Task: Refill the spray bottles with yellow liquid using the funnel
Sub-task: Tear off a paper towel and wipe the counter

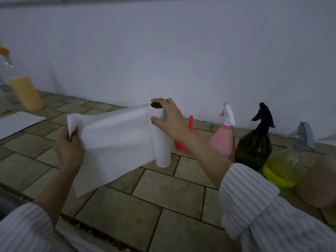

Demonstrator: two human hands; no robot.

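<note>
My right hand grips the top of a white paper towel roll held above the tiled counter. A sheet is drawn out to the left, and my left hand pinches its free edge. Behind the roll a red funnel stands upside down. To the right stand a pink spray bottle, a dark green spray bottle with a black head, and a clear one with yellow liquid and a grey head. A large bottle of yellow liquid stands at far left.
A white sheet lies flat on the tiled counter at the left. A pale round object sits blurred at the right edge. A white wall runs along the back. The counter's front edge has a dark strip.
</note>
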